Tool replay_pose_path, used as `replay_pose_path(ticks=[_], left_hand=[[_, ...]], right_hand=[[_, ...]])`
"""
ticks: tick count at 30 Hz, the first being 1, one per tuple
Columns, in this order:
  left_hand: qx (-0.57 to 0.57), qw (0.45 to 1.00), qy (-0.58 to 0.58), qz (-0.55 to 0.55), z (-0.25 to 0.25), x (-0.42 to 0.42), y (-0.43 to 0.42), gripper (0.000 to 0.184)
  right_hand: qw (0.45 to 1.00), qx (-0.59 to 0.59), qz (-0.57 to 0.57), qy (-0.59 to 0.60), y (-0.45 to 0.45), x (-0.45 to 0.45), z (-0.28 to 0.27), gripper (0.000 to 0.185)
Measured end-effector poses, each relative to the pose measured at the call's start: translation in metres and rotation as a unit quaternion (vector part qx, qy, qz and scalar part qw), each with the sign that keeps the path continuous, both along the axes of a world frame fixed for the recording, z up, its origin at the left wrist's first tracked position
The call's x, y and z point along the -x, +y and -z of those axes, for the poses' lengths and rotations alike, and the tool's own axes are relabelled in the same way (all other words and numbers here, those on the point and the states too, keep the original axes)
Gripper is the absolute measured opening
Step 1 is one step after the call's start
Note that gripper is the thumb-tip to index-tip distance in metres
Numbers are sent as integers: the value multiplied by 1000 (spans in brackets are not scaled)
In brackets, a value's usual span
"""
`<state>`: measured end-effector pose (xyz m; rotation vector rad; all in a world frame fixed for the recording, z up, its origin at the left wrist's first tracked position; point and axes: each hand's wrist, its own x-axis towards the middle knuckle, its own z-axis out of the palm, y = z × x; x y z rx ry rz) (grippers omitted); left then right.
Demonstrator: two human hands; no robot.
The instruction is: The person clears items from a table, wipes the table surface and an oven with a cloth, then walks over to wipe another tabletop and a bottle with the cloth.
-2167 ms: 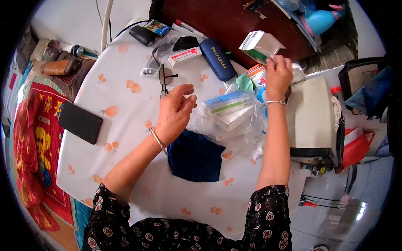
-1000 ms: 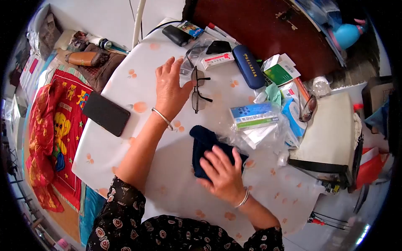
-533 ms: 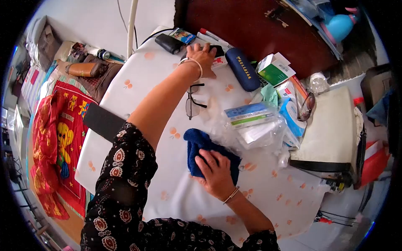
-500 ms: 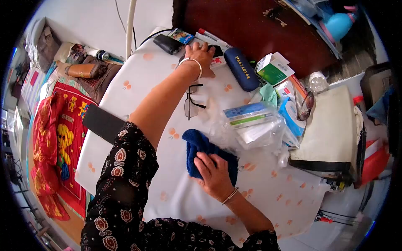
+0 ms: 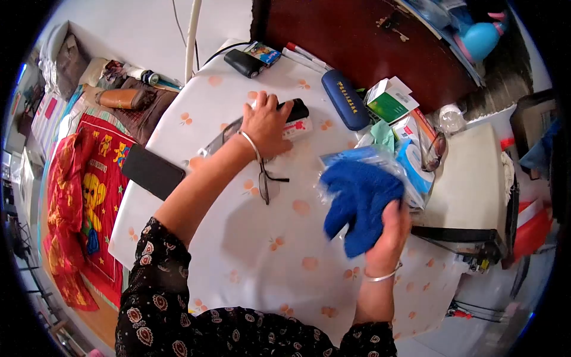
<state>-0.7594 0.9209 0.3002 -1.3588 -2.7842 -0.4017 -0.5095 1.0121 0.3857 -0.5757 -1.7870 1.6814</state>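
A crumpled dark blue cloth [image 5: 360, 199] hangs from my right hand [image 5: 389, 235], which is raised at the right of the table and grips its lower right side. The cloth covers part of a plastic bag with boxes. My left hand [image 5: 266, 126], fingers spread, rests over a clear plastic pouch [image 5: 221, 138], a black item [image 5: 294, 109] and a small red-and-white box [image 5: 297, 127]. Whether its fingers grip any of them is hidden. Just below that hand lie the eyeglasses [image 5: 265, 181], partly covered by it.
A blue glasses case [image 5: 345, 100] and a green-and-white box [image 5: 389, 100] lie toward the back. Sunglasses [image 5: 435, 151] lean beside a cream box-like object [image 5: 467, 184] at right. A black phone [image 5: 153, 172] is at the left edge, a black case [image 5: 243, 63] at the back.
My right hand has lifted the blue cloth off the table and moved it right. My left hand has come back toward me, and the pouch, black item, small box and eyeglasses have shifted nearer.
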Motion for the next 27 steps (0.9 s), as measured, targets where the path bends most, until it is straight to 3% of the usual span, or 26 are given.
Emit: replay_pose_path(ticks=[1, 4, 6, 8, 10, 13, 16, 23, 27], left_hand=[[-5, 1000, -5, -4, 1, -8, -7, 86], [-13, 1000, -16, 14, -1, -31, -28, 85], [-19, 999, -14, 29, 0, -46, -41, 86], [-28, 998, -35, 49, -1, -61, -53, 85], [-10, 997, -46, 69, -3, -72, -61, 82], [-11, 993, -44, 109, -6, -82, -72, 84], [8, 988, -67, 140, -9, -87, -75, 85], [-9, 967, -149, 205, -25, -71, -80, 81], [-39, 986, -40, 158, -18, 9, -63, 70]], right_hand=[[998, 4, 52, 29, 0, 16, -9, 41], [997, -72, 39, -11, 23, 59, -1, 37], [966, -213, -2, -149, 35, 94, 12, 36], [899, -410, -32, -151, 57, 132, 63, 36], [741, -538, -193, -351, 64, 153, 87, 46], [763, -464, -220, -392, 63, 169, 102, 65], [744, -513, -210, -372, 63, 194, 108, 66], [732, -445, -155, -492, 78, 257, 99, 69], [732, -447, -144, -494, 70, 251, 100, 73]])
